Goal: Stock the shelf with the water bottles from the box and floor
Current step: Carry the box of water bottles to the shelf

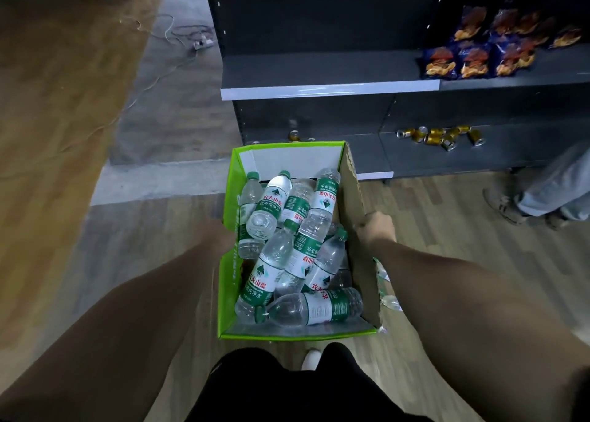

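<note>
Water bottles (pixel 297 249) ride in a green box (pixel 228 281) at the frame's centre, just short of a dark shelf (pixel 319 67).

At least eight green-capped bottles lie jumbled, labels reading 农夫山泉 in red and 饮用纯净水 in white. The right hand (pixel 376 228) clasps the box's brown right wall at its top edge; the left hand (pixel 223 234) meets the left wall, its grip impossible to tell. Loose bottles (pixel 391 302) show beside the right wall. Upper right, three snack bags (pixel 472 60) front more behind; about eight gold cans (pixel 437 135) lie below. Floor (pixel 95 166) runs wide at left; a second person's legs (pixel 555 191) stand at right.
</note>
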Demonstrator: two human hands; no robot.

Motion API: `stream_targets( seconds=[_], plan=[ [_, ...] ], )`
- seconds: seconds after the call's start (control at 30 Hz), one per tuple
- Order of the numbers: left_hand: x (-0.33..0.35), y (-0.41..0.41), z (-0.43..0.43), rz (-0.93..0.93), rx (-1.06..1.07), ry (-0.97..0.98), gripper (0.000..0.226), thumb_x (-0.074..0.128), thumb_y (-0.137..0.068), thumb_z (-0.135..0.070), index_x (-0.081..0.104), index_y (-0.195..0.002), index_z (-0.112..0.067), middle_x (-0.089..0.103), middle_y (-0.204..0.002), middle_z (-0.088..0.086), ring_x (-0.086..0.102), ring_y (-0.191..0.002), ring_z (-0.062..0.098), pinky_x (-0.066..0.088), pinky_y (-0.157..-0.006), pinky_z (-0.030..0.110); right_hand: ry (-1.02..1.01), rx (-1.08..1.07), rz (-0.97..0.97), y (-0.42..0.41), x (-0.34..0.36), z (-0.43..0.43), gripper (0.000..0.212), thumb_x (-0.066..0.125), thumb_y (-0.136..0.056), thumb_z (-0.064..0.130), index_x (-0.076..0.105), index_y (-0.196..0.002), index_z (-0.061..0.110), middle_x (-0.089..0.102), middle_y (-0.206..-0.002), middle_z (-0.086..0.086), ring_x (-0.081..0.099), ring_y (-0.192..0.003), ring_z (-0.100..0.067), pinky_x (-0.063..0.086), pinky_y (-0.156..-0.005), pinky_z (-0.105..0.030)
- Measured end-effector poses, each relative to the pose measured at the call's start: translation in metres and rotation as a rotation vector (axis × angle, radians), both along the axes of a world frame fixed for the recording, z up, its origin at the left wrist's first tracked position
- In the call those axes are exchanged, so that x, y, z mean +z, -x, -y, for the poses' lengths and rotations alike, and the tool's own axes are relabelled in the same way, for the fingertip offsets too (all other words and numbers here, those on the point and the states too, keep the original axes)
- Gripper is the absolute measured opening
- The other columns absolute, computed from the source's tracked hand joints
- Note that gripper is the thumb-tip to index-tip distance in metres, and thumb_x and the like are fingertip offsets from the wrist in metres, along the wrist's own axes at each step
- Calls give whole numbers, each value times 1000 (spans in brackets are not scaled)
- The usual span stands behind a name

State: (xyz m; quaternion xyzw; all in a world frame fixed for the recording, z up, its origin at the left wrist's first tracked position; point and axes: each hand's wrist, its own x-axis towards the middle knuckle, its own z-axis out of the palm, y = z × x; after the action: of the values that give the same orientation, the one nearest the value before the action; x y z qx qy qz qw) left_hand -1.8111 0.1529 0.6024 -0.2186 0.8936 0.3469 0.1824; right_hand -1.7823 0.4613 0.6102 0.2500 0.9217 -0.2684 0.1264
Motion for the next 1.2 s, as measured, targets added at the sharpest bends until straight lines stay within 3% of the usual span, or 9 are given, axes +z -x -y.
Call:
stream_targets(
  seconds=[0.17, 0.27, 0.33, 0.5, 0.63, 0.77, 0.93, 1.07, 1.2],
  plan=[
    [-27, 69, 14, 15, 4, -63, 12, 65, -84, -4, 62, -95, -1, 59, -90, 13, 57, -81, 25, 45, -69, 34, -11, -38, 55, 60, -16, 13, 26, 62, -89, 19, 72, -101, -2, 68, -103, -22, 64, -96, -36, 51, -78, -34],
    [-75, 127, 35, 81, -4, -37, 19, 68, -78, -12, 69, -94, -2, 69, -94, 18, 67, -84, 33, 57, -77, 43, -8, -81, 106, 105, -29, 25, 24, 60, -88, 13, 70, -97, -6, 68, -99, -25, 65, -95, -36, 47, -72, -30],
    [-112, 153, 45, 99, -6, 12, 22, 68, -77, -12, 69, -97, -3, 69, -96, 19, 67, -90, 35, 56, -79, 41, -3, -121, 136, 122, -33, 32, 25, 59, -89, 13, 68, -100, -8, 67, -101, -25, 64, -97, -37, 43, -71, -29],
    [-124, 208, 44, 124, -6, 63, 23, 67, -81, -13, 71, -97, 4, 69, -96, 28, 68, -91, 39, 54, -74, 40, -2, -194, 242, 176, -73, 49, 27, 58, -92, 17, 66, -103, -6, 64, -106, -23, 61, -101, -35, 43, -74, -32],
    [-187, 241, 43, 137, 34, 55, 27, 66, -85, -14, 69, -102, 7, 66, -99, 30, 65, -94, 43, 51, -78, 45, 8, -210, 285, 214, -135, 55, 26, 55, -93, 15, 67, -102, -6, 67, -102, -23, 63, -98, -35, 44, -71, -31],
    [-278, 266, 46, 140, 129, -23, 26, 60, -86, 2, 62, -110, 12, 63, -99, 31, 62, -95, 41, 46, -78, 43, 23, -200, 306, 252, -223, 53, 30, 50, -94, 21, 68, -98, -4, 68, -99, -23, 65, -93, -35, 46, -70, -32],
    [-368, 286, 46, 113, 160, -27, 28, 59, -87, 6, 60, -114, 14, 63, -100, 33, 61, -92, 40, 40, -71, 38, 44, -183, 347, 288, -332, 52, 30, 48, -98, 20, 68, -98, -2, 63, -87, -16, 51, -72, -25, 35, -58, -24],
    [-438, 298, 55, 196, 191, -25, 18, 56, -87, 6, 64, -102, 12, 61, -87, 30, 60, -79, 35, 40, -64, 36, 47, -145, 348, 309, -416, 60, 33, 51, -96, 27, 68, -104, 0, 68, -100, -20, 63, -91, -32, 43, -67, -27],
    [-499, 316, 62, 223, 197, 14, 16, 54, -87, 7, 62, -99, 12, 55, -80, 21, 58, -75, 32, 38, -56, 29, 46, -101, 329, 327, -483, 68, 31, 52, -96, 25, 70, -101, 1, 69, -95, -21, 64, -91, -34, 39, -65, -29]
  ],
)
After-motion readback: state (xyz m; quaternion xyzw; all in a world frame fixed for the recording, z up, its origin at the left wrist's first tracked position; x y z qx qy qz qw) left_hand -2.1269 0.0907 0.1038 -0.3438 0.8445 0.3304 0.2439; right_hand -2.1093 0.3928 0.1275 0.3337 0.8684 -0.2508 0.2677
